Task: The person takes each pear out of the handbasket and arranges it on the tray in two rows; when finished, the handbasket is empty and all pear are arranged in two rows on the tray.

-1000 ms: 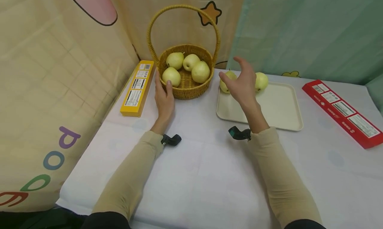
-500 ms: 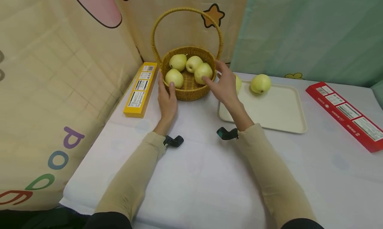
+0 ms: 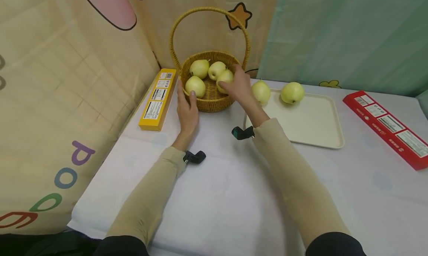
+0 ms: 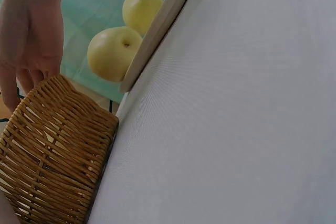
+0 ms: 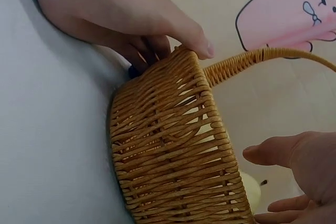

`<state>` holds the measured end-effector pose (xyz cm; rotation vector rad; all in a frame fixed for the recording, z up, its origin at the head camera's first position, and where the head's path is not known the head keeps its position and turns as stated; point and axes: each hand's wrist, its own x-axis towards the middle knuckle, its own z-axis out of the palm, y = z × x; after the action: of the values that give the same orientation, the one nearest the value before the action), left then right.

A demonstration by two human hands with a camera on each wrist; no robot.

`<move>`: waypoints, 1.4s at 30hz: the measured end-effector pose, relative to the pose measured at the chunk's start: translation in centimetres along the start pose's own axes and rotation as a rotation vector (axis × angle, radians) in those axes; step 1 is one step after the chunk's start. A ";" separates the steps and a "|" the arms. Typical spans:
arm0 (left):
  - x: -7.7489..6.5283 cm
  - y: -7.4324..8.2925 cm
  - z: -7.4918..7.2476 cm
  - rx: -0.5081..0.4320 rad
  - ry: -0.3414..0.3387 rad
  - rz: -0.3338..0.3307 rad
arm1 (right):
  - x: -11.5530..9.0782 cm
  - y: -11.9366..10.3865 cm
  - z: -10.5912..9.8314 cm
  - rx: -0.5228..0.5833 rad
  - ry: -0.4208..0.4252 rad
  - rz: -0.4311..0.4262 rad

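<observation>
A woven basket (image 3: 214,106) with a tall arched handle holds several pale green pears. My left hand (image 3: 188,114) holds the basket's left side. In the right wrist view its thumb lies at the rim of the basket (image 5: 173,145), fingers bent against the outer wall. Over the basket's right rim reaches my right hand (image 3: 240,86), thumb and fingers spread to either side of the rightmost pear (image 3: 224,78), which it partly covers. The right wrist view shows the thumb well apart from the fingers of the right hand (image 5: 310,171), the pear (image 5: 251,192) beyond them.
Right of the basket, a cream tray (image 3: 314,124) carries a pear (image 3: 260,92) at its left end and another pear (image 3: 292,93) at its back edge. A yellow box (image 3: 157,100) lies left of the basket, a red box (image 3: 384,128) far right. Printed curtains stand close behind.
My right hand has moved left from above the tray to the basket and over its rightmost pear. The left hand stays at the basket's side. The view has shifted slightly.
</observation>
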<state>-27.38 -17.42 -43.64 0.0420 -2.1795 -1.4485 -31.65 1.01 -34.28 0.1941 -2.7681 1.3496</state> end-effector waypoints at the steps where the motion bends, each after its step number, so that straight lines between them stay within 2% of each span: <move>1: 0.0 0.0 0.0 -0.001 -0.002 -0.001 | 0.2 0.0 0.1 -0.017 -0.011 0.008; 5: 0.0 0.1 0.2 -0.002 -0.003 -0.002 | 1.0 -0.2 0.4 -0.094 -0.060 0.020; 11: 0.0 0.1 0.5 0.003 -0.004 -0.004 | 1.6 -0.6 0.6 -0.248 -0.105 -0.023; 16: -0.1 0.1 0.5 0.005 -0.007 -0.002 | 1.5 -0.8 1.0 -0.320 -0.129 -0.055; 25: -0.1 0.0 0.5 0.004 -0.001 0.030 | 1.4 -0.6 2.2 -0.372 -0.070 -0.054; 29: -0.2 -0.1 0.6 0.003 -0.002 0.031 | 1.3 -0.5 2.3 -0.329 -0.029 -0.039; 35: -0.3 -0.1 0.6 -0.003 0.008 0.042 | 0.2 -0.9 1.3 -0.169 0.031 -0.050; 38: -0.3 -0.1 0.4 0.004 0.004 0.034 | -1.1 -0.9 0.4 -0.094 0.061 -0.086; 42: -0.2 -0.3 0.1 0.020 0.003 0.033 | -3.1 -0.5 -0.7 -0.028 0.084 -0.182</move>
<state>-27.34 -17.34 -43.98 0.0150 -2.1815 -1.4079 -28.50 1.58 -33.79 0.3689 -2.6264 1.2444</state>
